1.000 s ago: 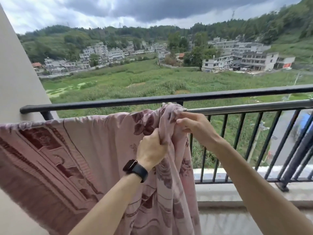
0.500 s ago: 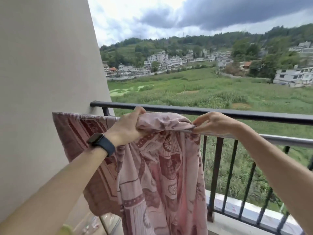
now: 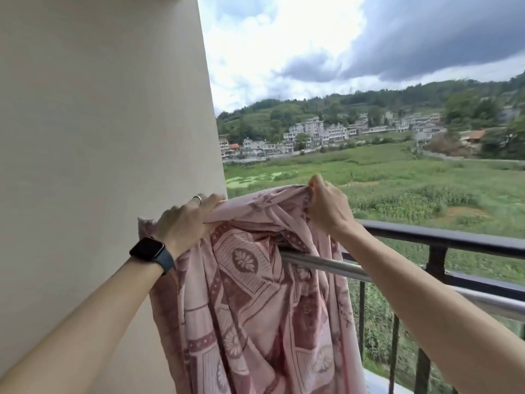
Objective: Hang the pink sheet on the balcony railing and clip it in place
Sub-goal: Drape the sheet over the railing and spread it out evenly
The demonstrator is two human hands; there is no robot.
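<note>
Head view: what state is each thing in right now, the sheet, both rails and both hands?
pink sheet: bunched, top edge held above the rails, rest hanging in folds, no clip visible.
left hand: grips the sheet's top edge by the wall.
right hand: pinches the top edge above the black railing.
silver rail: left end covered by the sheet, rest bare.
black railing: bare where visible.
smartwatch: on left wrist, screen dark.
</note>
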